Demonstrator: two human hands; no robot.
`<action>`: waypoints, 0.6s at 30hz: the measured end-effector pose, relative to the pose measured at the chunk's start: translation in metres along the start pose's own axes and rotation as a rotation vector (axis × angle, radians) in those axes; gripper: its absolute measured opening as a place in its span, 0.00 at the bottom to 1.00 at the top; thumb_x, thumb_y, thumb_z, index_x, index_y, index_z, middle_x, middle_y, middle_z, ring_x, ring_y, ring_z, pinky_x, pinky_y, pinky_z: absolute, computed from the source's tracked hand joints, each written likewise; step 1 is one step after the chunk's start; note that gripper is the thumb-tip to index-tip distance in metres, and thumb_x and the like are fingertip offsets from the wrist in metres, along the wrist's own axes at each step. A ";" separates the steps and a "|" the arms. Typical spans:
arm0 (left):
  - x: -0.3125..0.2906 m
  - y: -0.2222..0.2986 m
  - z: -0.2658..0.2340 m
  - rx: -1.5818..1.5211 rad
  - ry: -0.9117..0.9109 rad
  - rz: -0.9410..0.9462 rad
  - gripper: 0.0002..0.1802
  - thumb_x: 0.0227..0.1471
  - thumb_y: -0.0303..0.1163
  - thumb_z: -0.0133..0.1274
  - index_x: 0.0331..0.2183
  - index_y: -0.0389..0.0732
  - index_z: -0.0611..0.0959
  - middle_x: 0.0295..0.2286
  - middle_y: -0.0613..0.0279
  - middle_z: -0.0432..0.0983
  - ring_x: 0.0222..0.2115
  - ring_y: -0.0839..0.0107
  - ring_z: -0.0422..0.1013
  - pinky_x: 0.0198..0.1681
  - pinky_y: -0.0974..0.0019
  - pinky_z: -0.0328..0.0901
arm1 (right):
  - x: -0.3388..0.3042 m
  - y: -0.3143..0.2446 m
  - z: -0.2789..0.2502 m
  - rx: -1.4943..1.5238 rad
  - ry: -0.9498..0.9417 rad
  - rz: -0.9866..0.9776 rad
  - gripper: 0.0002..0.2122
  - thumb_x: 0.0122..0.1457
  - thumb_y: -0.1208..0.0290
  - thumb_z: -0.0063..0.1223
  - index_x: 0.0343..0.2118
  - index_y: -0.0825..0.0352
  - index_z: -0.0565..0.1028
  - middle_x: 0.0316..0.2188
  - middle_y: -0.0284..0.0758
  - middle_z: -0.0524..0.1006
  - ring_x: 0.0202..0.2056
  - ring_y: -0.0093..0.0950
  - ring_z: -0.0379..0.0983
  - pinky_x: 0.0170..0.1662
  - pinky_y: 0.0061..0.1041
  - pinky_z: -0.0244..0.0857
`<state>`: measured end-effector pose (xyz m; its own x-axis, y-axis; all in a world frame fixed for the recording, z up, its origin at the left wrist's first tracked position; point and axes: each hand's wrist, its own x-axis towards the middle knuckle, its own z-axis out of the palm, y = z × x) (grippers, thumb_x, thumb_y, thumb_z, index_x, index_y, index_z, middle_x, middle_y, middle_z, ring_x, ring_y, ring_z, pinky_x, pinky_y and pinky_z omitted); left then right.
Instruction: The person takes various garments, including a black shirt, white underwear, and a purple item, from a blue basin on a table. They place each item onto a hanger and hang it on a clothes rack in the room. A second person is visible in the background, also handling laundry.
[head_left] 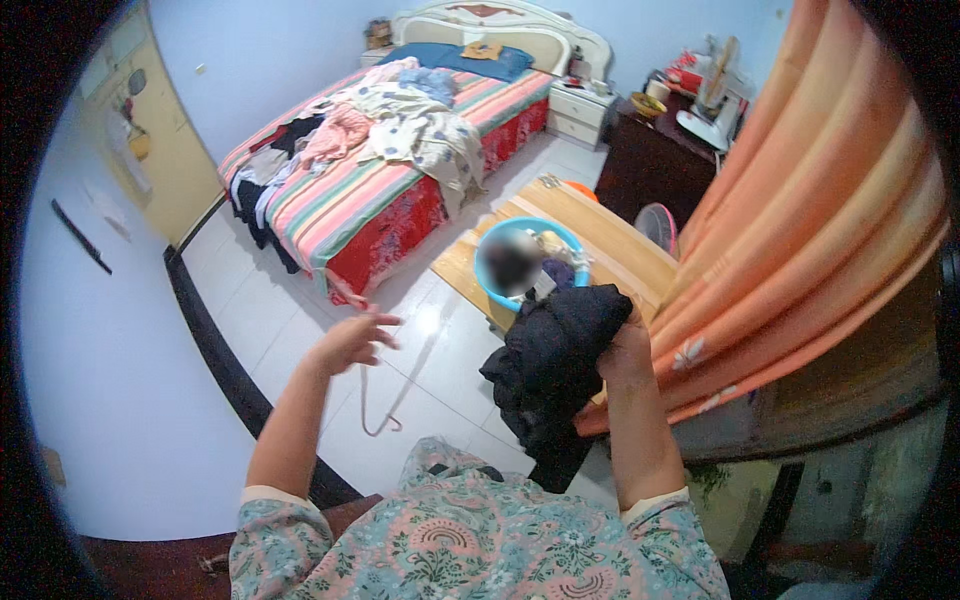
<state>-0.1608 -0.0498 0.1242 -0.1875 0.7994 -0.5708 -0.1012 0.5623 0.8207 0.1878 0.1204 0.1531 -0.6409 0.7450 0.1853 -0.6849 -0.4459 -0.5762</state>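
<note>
My left hand is raised over the floor with a thin pink clothes hanger in it. Its fingers are partly spread, and the hanger's hook hangs down below them. A bunched black garment is gripped at its upper right by my right hand, the rest drooping to the left and downward. The cloth hides some of my right fingers. Just beyond the garment, a light blue basin holds more clothes, partly blurred, on a wooden table.
A bed with a striped cover and heaped clothes stands beyond the white tiled floor. An orange curtain hangs close on the right. Behind the table are a dark cabinet and a white nightstand. A white door stands at left.
</note>
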 end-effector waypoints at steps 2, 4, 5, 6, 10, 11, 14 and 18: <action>0.013 0.006 0.022 0.013 -0.129 0.075 0.32 0.53 0.58 0.30 0.49 0.47 0.69 0.38 0.55 0.73 0.13 0.81 0.47 0.25 0.70 0.64 | 0.022 0.013 0.016 0.034 -0.026 0.080 0.14 0.54 0.66 0.41 0.36 0.72 0.72 0.36 0.41 0.74 0.38 0.35 0.71 0.45 0.34 0.65; 0.046 0.004 0.031 0.040 -0.217 0.070 0.37 0.50 0.64 0.28 0.50 0.48 0.67 0.41 0.50 0.70 0.18 0.77 0.62 0.33 0.65 0.68 | 0.033 0.016 0.049 0.094 0.023 0.205 0.12 0.51 0.71 0.45 0.36 0.72 0.72 0.35 0.41 0.75 0.37 0.35 0.71 0.44 0.35 0.65; 0.053 0.014 0.041 0.053 -0.278 0.038 0.40 0.49 0.66 0.25 0.52 0.48 0.65 0.46 0.47 0.66 0.33 0.65 0.71 0.39 0.60 0.67 | 0.039 0.022 0.052 0.027 -0.038 0.188 0.12 0.50 0.71 0.44 0.35 0.73 0.73 0.35 0.41 0.75 0.38 0.35 0.71 0.45 0.35 0.64; 0.071 0.017 0.044 0.015 -0.391 -0.003 0.40 0.49 0.66 0.24 0.54 0.48 0.62 0.49 0.46 0.61 0.45 0.54 0.65 0.43 0.55 0.64 | 0.046 0.028 0.055 -0.043 -0.097 0.172 0.12 0.49 0.72 0.44 0.33 0.73 0.73 0.35 0.42 0.75 0.38 0.35 0.71 0.45 0.34 0.64; 0.133 0.041 0.026 -0.121 -0.662 -0.030 0.39 0.49 0.64 0.28 0.56 0.49 0.57 0.51 0.52 0.59 0.50 0.59 0.60 0.48 0.56 0.59 | 0.078 0.065 0.076 -0.250 -0.285 0.100 0.07 0.44 0.78 0.44 0.25 0.73 0.74 0.32 0.41 0.75 0.37 0.32 0.71 0.44 0.30 0.62; 0.143 0.050 0.028 -0.212 -0.740 -0.050 0.40 0.49 0.64 0.31 0.56 0.48 0.56 0.52 0.56 0.57 0.51 0.60 0.58 0.50 0.58 0.58 | 0.084 0.070 0.085 -0.318 -0.295 0.090 0.06 0.42 0.81 0.44 0.22 0.73 0.75 0.32 0.41 0.75 0.37 0.32 0.72 0.44 0.29 0.62; 0.151 0.083 0.025 -0.336 -0.699 -0.032 0.37 0.49 0.57 0.42 0.55 0.48 0.57 0.49 0.56 0.61 0.47 0.65 0.62 0.48 0.60 0.61 | 0.113 0.091 0.118 -0.910 -0.596 -0.107 0.09 0.29 0.86 0.47 0.19 0.70 0.72 0.22 0.40 0.72 0.32 0.34 0.72 0.38 0.29 0.61; 0.190 0.104 0.015 -0.411 -0.789 0.049 0.31 0.45 0.30 0.47 0.53 0.47 0.61 0.42 0.56 0.68 0.39 0.65 0.69 0.44 0.63 0.65 | 0.118 0.127 0.123 -1.153 -0.544 0.027 0.05 0.31 0.83 0.47 0.16 0.69 0.68 0.18 0.37 0.68 0.27 0.37 0.67 0.37 0.32 0.57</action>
<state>-0.1925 0.1633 0.1005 0.5109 0.8190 -0.2612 -0.4819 0.5245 0.7019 -0.0176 0.0905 0.2000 -0.8960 0.3219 0.3059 -0.1479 0.4332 -0.8891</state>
